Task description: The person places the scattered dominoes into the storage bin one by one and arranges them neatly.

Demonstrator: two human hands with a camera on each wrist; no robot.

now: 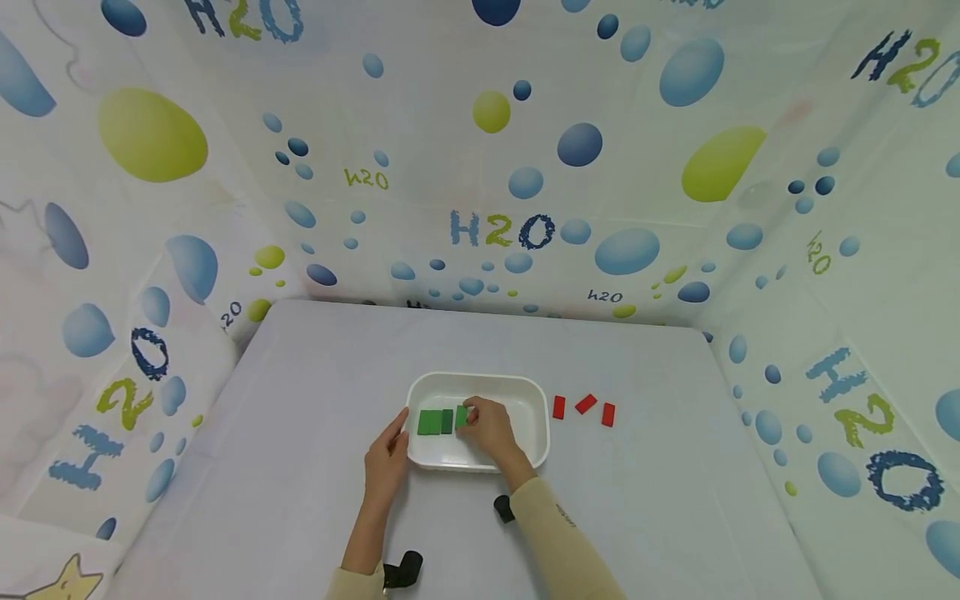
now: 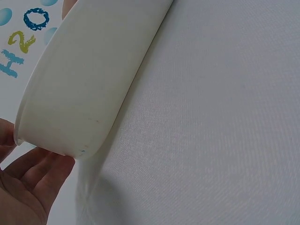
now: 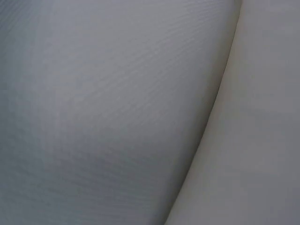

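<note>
A white tray [image 1: 480,463] lies on the table. Inside its left half sit light green rectangular pieces [image 1: 430,422] side by side, with a darker green piece [image 1: 447,422] against their right side. My right hand [image 1: 491,429] reaches over the tray's near side and pinches another green piece [image 1: 461,416], just right of the row. At the tray's left end my left hand [image 1: 386,458] holds on, thumb by the rim and fingers against the outer wall, as the left wrist view shows. The right wrist view has only the tray wall [image 3: 253,140] and cloth, no fingers.
Three red rectangular pieces [image 1: 586,404] lie on the white tablecloth [image 1: 645,500] to the right of the tray. A patterned curtain [image 1: 480,167] with blue and green spots encloses the table at the back and sides. A dark wrist camera [image 1: 405,570] is on each arm.
</note>
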